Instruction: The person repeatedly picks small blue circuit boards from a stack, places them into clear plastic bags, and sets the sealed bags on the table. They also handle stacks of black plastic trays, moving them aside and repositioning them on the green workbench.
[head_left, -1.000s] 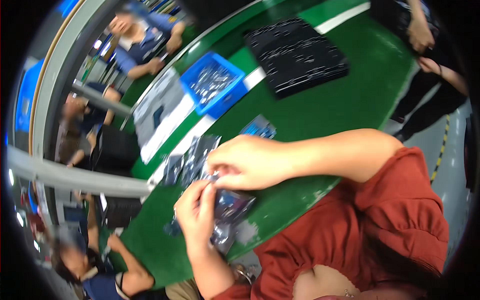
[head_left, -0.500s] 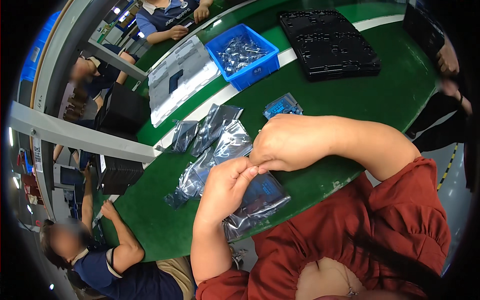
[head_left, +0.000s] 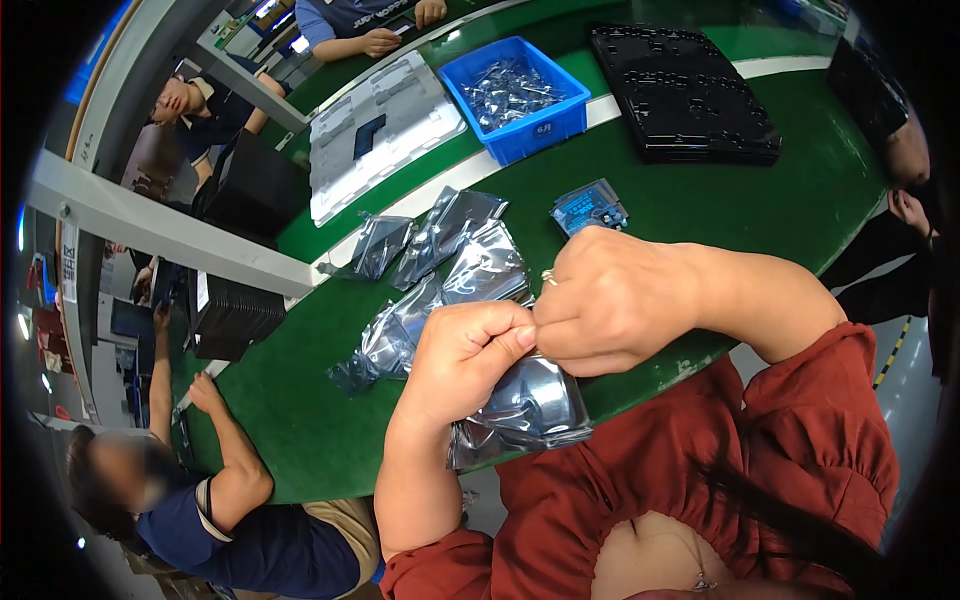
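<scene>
My left hand is closed, its thumb pressed against the bent fingers at the top of a shiny silver antistatic bag. Against it, my right hand is closed too, fingers curled at the same upper edge. The bag hangs below both hands near the table's front edge; its pinched part is hidden by the fingers. To the left, several more silver antistatic bags lie overlapping on the green table. Just beyond my right hand is a small stack of blue circuit boards.
Farther back stand a blue bin of small silvery packets, a white moulded tray with a dark piece on it, and stacked black trays. A grey metal post and beam cross the left side. Other people sit around the table.
Both hands have stayed together at the bag, with the right hand turned slightly lower. The bag's surface now shows silver glare where blue showed before. The whole view has shifted a little.
</scene>
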